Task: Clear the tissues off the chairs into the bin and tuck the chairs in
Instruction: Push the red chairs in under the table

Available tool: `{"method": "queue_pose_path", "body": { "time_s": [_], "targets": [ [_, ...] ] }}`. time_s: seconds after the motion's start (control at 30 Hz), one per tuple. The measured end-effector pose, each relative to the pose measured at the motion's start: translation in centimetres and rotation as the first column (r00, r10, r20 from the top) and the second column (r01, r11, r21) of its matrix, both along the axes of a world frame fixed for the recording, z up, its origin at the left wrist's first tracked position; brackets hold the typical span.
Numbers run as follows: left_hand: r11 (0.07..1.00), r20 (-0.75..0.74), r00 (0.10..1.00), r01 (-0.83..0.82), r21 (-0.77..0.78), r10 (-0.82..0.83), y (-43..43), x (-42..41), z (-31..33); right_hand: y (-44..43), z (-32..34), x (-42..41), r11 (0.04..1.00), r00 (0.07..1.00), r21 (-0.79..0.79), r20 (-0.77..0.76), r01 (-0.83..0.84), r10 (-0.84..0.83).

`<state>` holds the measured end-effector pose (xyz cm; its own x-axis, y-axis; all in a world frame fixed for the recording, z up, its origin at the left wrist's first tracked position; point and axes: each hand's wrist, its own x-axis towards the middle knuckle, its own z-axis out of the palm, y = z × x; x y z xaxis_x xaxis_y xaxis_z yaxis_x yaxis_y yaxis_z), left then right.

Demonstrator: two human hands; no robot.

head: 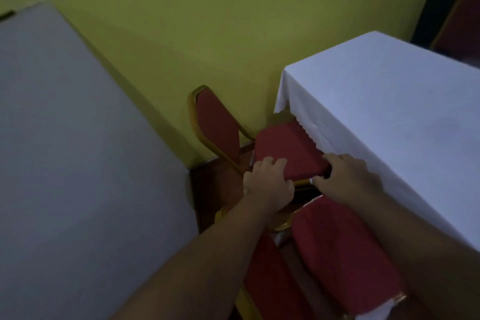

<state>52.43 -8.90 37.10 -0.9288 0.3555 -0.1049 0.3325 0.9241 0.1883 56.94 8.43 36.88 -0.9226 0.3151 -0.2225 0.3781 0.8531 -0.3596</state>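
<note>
A red-cushioned chair [288, 148] with a gold metal frame stands by the yellow wall, its seat partly under the white tablecloth of the table [389, 117] on the right. My left hand [267, 184] grips the near left edge of its seat. On the near right edge of the same seat, my right hand [345, 176] is closed beside the cloth. A second red chair [342, 262] sits nearer to me beneath my forearms. No tissue and no bin are in view.
Another table with a grey-white top [65, 150] fills the left side. A narrow strip of dark floor [213, 189] runs between the two tables. Another red chair back [462, 21] shows at the far right.
</note>
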Motion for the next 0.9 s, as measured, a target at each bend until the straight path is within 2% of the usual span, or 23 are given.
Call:
{"method": "queue_pose_path", "body": {
  "time_s": [0.2, 0.33, 0.43, 0.53, 0.8, 0.9],
  "targets": [
    [0.974, -0.072, 0.972, 0.22, -0.054, -0.223, -0.4, -9.2, -2.8, -1.7, -1.3, -6.6, 0.997, 0.996, 0.002, -0.034, 0.078, -0.078],
    [0.92, -0.123, 0.911, 0.391, -0.036, -0.393, -0.1, -15.9, -5.3, -3.2, -2.5, -10.5, 0.981, 0.983, 0.071, -0.048, 0.179, -0.176],
    [0.864, -0.14, 0.856, 0.504, 0.008, -0.498, -1.0, -19.3, -5.9, -5.0, -2.5, -12.9, 0.958, 0.96, 0.061, -0.008, 0.28, -0.28],
    [0.825, -0.146, 0.821, 0.563, 0.049, -0.552, -3.0, -22.3, -5.1, -7.2, -1.5, -14.8, 0.945, 0.946, 0.062, 0.033, 0.321, -0.323],
    [0.789, -0.226, 0.778, 0.612, 0.059, -0.586, -9.1, -29.6, -1.6, -13.7, 2.4, -16.9, 0.959, 0.966, 0.113, -0.061, 0.258, -0.253],
    [0.748, -0.238, 0.743, 0.658, 0.088, -0.626, -10.7, -32.3, -0.2, -16.4, 3.7, -18.3, 0.959, 0.96, 0.065, -0.071, 0.275, -0.27]
  ]
}}
